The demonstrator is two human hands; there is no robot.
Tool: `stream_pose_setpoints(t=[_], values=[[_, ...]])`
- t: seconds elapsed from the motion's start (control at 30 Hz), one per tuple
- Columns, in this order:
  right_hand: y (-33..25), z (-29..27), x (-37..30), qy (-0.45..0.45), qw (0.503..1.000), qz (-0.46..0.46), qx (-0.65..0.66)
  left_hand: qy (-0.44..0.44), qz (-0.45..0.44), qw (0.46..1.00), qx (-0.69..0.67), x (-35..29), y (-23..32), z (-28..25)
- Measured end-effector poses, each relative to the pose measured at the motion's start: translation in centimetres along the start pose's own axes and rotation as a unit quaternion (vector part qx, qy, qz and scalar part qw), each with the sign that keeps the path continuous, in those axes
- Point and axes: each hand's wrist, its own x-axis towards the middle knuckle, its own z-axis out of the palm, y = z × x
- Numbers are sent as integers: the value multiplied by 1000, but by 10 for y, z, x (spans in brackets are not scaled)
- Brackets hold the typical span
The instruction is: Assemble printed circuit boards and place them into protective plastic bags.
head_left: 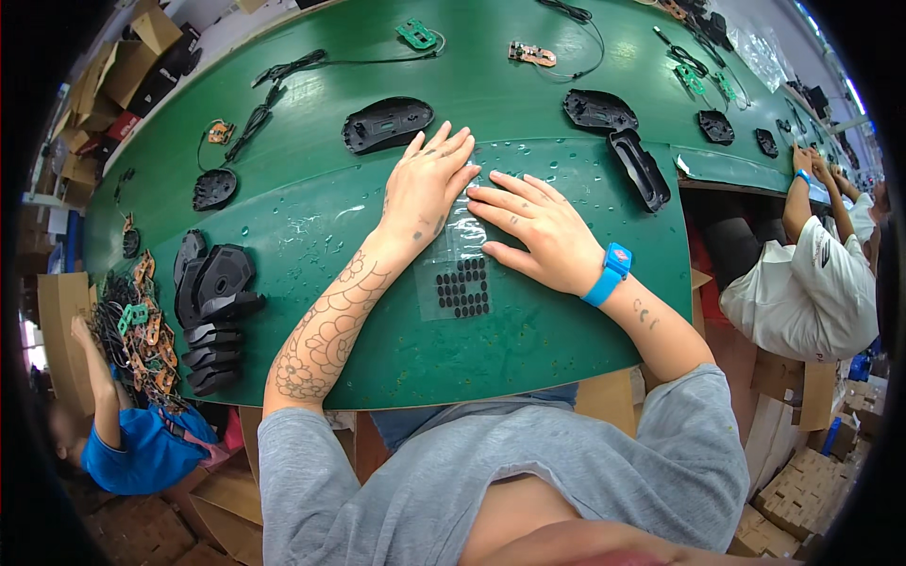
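A clear sheet with rows of small black oval pads (461, 290) lies on the green table in front of me. My left hand (425, 184) rests over the sheet's upper end, palm down, with its fingers stretched out. From the right, my right hand (543, 231) lies flat with fingers extended, their tips on or just beside the same sheet. Neither hand is wrapped around anything. Just beyond my left fingertips sits a black mouse shell (387, 124). Another black shell (600, 110) and a long black shell part (639, 170) lie to the right of my hands.
Stacked black shells (215, 283) stand at left, beside a heap of circuit boards and cables (142, 330). Along the far side lie a green circuit board (416, 35) and an orange board (532, 54) with cords. People work at both sides; cartons (807, 491) lie at lower right.
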Motion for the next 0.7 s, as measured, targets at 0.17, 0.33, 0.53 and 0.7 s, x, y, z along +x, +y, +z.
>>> stream_pose_setpoints(t=[0.17,0.33,0.53,0.7], values=[[4,2,2,4,1000,2,-5,1,-1,1000,0,2,0,3],[6,2,3,15,1000,3,-12,17,11,1000,4,4,1,4],[2,1,2,13,1000,10,-10,34,19,999,17,-3,4,-2],[0,0,2,4,1000,13,0,36,25,998,40,-10,8,-12]])
